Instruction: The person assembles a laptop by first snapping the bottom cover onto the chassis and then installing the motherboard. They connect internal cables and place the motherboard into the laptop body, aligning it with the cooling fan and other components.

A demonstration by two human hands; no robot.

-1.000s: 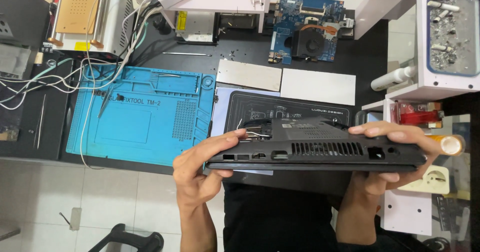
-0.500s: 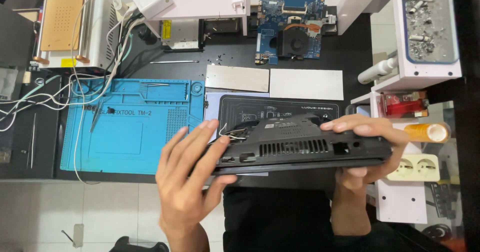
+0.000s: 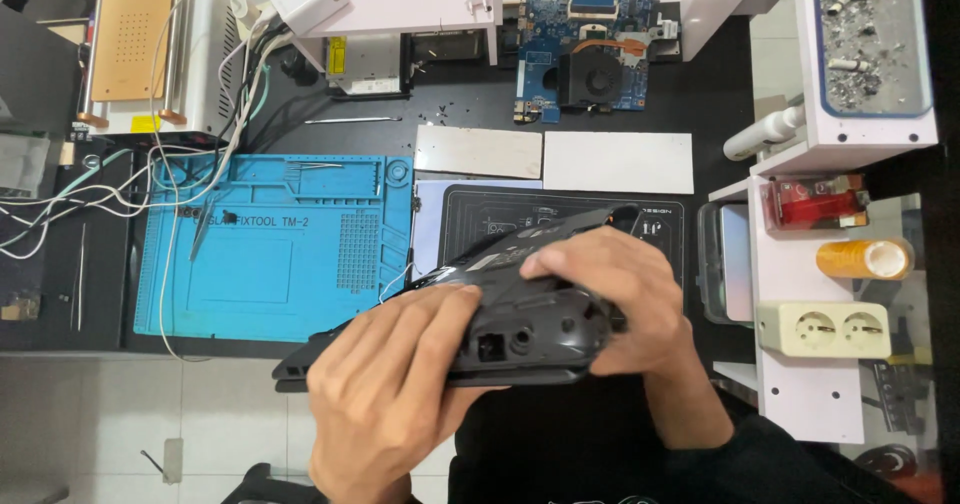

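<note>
1. We see both hands holding a black laptop base [image 3: 520, 329] in the lower centre of the frame, tilted with one narrow end, showing its ports, turned towards the camera.
2. Our left hand [image 3: 395, 394] has its fingers [image 3: 425, 314] clasped over the casing's near face from the lower left.
3. Our right hand [image 3: 610, 299] has its fingers curled over the top edge, gripping it.
4. The casing hangs above the black table [image 3: 720, 114], in front of a dark mat [image 3: 480, 214].
5. A blue work mat [image 3: 270, 254] lies at centre left; a circuit board with fan [image 3: 590, 49] sits at the upper centre.
</note>
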